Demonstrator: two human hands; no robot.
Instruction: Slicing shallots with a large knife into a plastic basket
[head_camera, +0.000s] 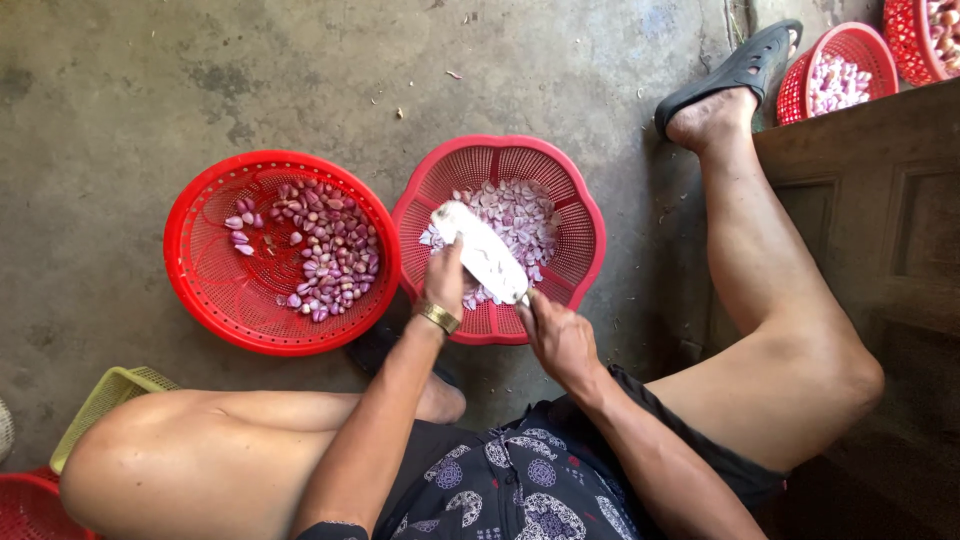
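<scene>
Glossy red plastic baskets (240, 310) (perforated); rough matt concrete floor (100, 100); metal blade (487, 255).

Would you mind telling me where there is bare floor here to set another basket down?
Bare concrete floor spreads above and left of the left basket, and above the middle basket toward the sandal. It is crowded below: both hands, left and right, work the knife over the middle basket, hemmed by the knees.

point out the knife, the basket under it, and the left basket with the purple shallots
knife (487, 255): head view, middle of the broad pale blade.
basket under the knife (585, 210): head view, bare right wall of the scalloped red basket.
left basket (205, 270): head view, bare red bottom, left of the shallots.
</scene>
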